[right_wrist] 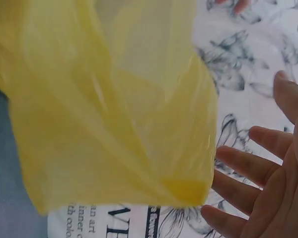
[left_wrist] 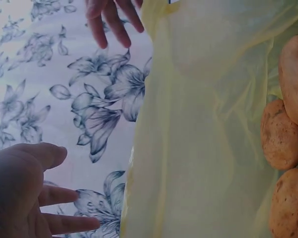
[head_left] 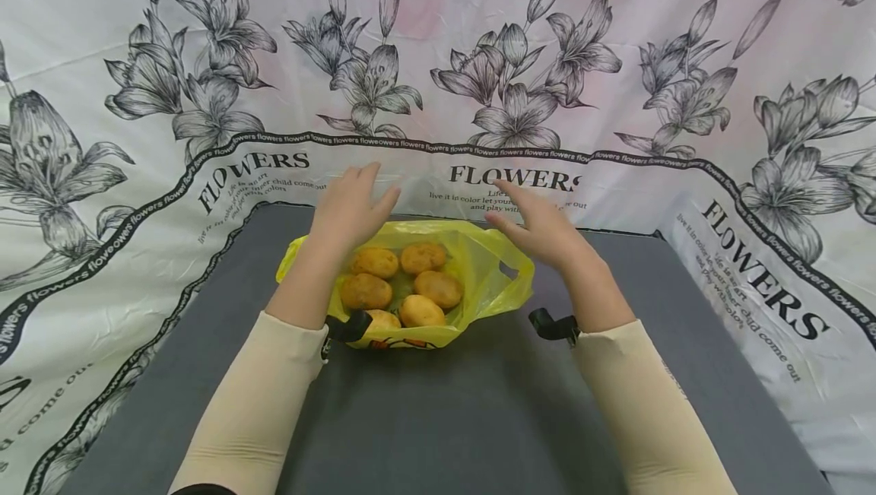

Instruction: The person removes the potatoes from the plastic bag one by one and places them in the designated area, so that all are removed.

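A yellow plastic bag (head_left: pixel 487 271) lies with its mouth spread wide on the grey table, and several brown potatoes (head_left: pixel 438 290) sit inside it. Over the bag's left side is my left hand (head_left: pixel 350 206), fingers extended and holding nothing. My right hand (head_left: pixel 541 225) is raised by the bag's right end, near the handle loop, its fingers spread and also holding nothing. In the right wrist view the fingers of that hand (right_wrist: pixel 268 183) are right at the bag's edge. The left wrist view shows the potatoes (left_wrist: pixel 283 134) resting against the thin yellow plastic.
White cloth (head_left: pixel 424 99) printed with grey flowers and lettering hangs behind the table and along both sides. The grey tabletop (head_left: pixel 438 419) stretches in front of the bag. A black camera mount (head_left: pixel 554 325) sticks out at the right wrist, another (head_left: pixel 349 325) at the left.
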The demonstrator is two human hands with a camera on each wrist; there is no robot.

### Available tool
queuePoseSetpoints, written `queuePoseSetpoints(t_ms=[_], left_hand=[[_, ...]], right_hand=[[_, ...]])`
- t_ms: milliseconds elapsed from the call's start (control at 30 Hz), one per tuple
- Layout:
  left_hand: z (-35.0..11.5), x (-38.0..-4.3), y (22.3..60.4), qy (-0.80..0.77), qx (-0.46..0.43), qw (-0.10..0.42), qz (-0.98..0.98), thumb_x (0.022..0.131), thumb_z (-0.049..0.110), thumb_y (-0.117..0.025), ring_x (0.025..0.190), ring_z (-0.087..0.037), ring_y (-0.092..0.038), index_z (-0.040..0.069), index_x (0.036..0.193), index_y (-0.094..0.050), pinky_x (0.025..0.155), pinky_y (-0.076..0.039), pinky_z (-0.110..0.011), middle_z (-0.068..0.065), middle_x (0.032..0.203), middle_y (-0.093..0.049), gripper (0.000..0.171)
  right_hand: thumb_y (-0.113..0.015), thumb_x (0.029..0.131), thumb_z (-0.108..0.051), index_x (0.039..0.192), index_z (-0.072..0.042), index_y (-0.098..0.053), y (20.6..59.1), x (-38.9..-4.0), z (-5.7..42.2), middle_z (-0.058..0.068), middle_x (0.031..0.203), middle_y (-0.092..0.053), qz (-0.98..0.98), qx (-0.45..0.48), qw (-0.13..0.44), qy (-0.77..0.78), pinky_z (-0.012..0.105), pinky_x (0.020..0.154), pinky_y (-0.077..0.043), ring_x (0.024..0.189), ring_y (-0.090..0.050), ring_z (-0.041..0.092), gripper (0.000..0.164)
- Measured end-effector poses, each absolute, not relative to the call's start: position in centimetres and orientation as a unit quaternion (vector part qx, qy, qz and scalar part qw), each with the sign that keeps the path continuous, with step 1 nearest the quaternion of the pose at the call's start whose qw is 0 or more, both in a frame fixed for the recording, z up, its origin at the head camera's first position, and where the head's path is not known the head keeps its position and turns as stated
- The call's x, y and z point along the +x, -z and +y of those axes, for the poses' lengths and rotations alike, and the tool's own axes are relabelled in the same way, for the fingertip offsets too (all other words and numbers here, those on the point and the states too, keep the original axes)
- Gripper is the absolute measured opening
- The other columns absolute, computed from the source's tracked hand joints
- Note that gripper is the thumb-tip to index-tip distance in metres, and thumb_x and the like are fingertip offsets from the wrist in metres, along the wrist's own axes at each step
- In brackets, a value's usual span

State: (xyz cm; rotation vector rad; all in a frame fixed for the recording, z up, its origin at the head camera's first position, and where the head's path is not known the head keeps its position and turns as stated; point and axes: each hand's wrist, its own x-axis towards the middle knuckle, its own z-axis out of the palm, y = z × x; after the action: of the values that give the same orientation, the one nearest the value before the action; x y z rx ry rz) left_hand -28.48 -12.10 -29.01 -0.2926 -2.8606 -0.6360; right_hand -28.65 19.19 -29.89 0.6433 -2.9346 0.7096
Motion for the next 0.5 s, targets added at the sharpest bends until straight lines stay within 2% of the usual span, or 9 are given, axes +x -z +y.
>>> queuePoseSetpoints(t_ms=[167, 333, 500], left_hand=[[-13.6, -26.9, 29.6, 0.226, -0.099, 0.094, -0.964, 0.107, 0.052, -0.045, 0.148, -0.038, -0.033, 0.009, 0.161, -0.033, 0.116, -0.032, -0.058, -0.016, 0.163, -0.035, 0.07], [-15.6, -25.0, 30.2, 0.259, -0.097, 0.081, -0.957, 0.107, 0.055, -0.043, 0.149, -0.039, -0.031, 0.012, 0.161, -0.033, 0.117, -0.028, -0.061, -0.016, 0.163, -0.034, 0.071], [-17.4, -23.7, 31.2, 0.283, -0.109, 0.087, -0.949, 0.106, 0.05, -0.048, 0.149, -0.041, -0.029, 0.012, 0.16, -0.036, 0.117, -0.027, -0.062, -0.017, 0.163, -0.034, 0.067]], right_hand=[[-0.059, 0.104, -0.046, 0.159, -0.013, -0.039, 30.6, -27.5, 18.7, 0.011, 0.158, -0.043, -0.937, 0.256, 0.049, -0.234, 0.058, 0.112, -0.038, 0.137, -0.048, 0.035, 0.067], [-0.065, 0.102, -0.033, 0.147, -0.01, -0.056, 31.4, -26.1, 18.5, 0.012, 0.149, -0.054, -0.918, 0.293, 0.097, -0.249, 0.054, 0.111, -0.041, 0.135, -0.051, 0.034, 0.051], [-0.069, 0.1, -0.022, 0.135, -0.009, -0.066, 32.5, -25.0, 18.5, 0.009, 0.138, -0.062, -0.896, 0.309, 0.166, -0.271, 0.051, 0.108, -0.045, 0.129, -0.055, 0.03, 0.037]])
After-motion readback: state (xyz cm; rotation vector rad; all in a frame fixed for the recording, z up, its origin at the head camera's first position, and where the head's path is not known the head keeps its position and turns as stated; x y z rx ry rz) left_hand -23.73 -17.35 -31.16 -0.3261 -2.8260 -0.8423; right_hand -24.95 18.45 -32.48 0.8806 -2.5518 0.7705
